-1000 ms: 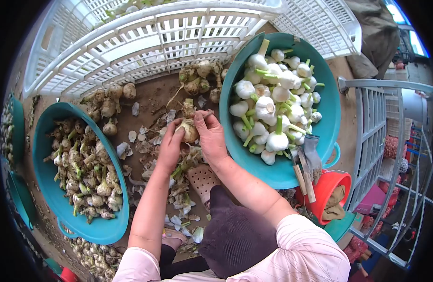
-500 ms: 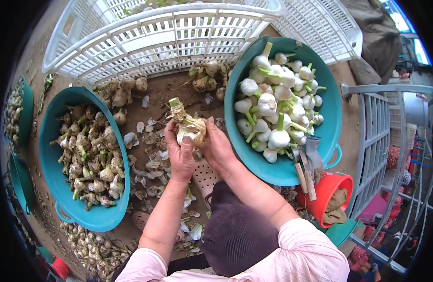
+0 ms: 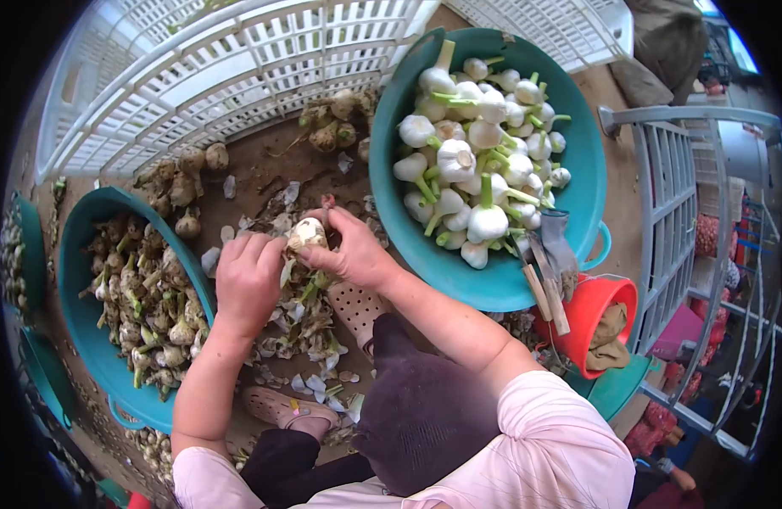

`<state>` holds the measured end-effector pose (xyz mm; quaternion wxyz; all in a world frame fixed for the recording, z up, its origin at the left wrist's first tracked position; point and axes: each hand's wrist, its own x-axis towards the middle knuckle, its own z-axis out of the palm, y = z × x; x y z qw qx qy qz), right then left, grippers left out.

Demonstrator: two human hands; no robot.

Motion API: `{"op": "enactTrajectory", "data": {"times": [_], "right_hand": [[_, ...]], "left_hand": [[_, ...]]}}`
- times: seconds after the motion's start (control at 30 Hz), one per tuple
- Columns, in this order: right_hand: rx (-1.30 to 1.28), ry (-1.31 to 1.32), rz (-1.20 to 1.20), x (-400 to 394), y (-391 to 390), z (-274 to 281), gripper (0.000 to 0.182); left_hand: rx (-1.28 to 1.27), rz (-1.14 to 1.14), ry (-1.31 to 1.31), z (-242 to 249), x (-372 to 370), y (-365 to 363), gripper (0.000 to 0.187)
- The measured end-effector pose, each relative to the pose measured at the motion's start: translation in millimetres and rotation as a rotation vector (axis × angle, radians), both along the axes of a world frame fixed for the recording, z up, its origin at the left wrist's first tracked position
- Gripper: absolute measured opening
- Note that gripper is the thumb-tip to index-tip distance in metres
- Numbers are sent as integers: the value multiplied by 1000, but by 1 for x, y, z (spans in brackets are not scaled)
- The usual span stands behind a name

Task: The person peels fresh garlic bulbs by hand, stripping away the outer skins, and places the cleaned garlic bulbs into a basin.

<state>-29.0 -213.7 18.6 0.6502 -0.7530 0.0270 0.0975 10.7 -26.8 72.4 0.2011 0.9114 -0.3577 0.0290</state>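
The left tub (image 3: 75,293) is holding soiled bulbs (image 3: 145,297). The left hand (image 3: 249,278) is curling its fingers beside a garlic bulb (image 3: 307,232), their grip hidden; the right hand (image 3: 357,252) is grasping it, apparently for steadiness. The right tub (image 3: 584,191) is keeping white bulbs (image 3: 486,161) separate.

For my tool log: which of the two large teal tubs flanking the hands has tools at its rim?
The right tub, heaped with white garlic: wooden-handled tools rest there. The left tub of soiled bulbs shows none.
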Motion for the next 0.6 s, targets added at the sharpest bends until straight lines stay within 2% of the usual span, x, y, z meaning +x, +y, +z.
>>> {"op": "enactTrajectory", "data": {"times": [0.07,0.1,0.17,0.2,0.27,0.3,0.33,0.37,0.4,0.47,0.5,0.53,0.57,0.6], "right_hand": [[-87,-152,71,2,-6,10,59],[-110,-220,104,2,-7,9,60],[-157,-359,143,3,-11,11,63],[-177,-431,189,5,-13,10,63],[-177,-542,210,7,-15,13,65],[-175,-548,217,7,-13,14,65],[-54,-410,98,6,-11,13,66],[63,-270,-21,4,-9,12,67],[459,0,-146,2,1,9,66],[871,193,-299,1,14,10,64],[959,229,-351,5,16,9,63],[1043,290,-510,9,23,13,53],[1191,390,-429,11,16,3,50],[1339,488,-346,15,7,-8,50]], "left_hand": [[-82,56,263,-6,7,7,11],[-70,82,263,-7,11,9,11],[24,224,789,-9,20,12,15],[25,243,786,-15,20,14,15],[-958,675,1632,-36,16,15,24],[-1173,698,1687,-43,11,15,27],[-1302,948,1666,-29,6,-1,25],[-1520,788,1763,-36,-3,-3,22],[-1734,609,1849,-43,-13,-4,19],[-1883,664,1803,-33,-27,-33,15],[-1930,575,1707,-39,-35,-42,14],[-2025,365,1661,-41,-42,-45,16],[-1606,335,1319,-41,-52,-48,18],[-1160,164,1146,-32,-48,-45,18]]}}
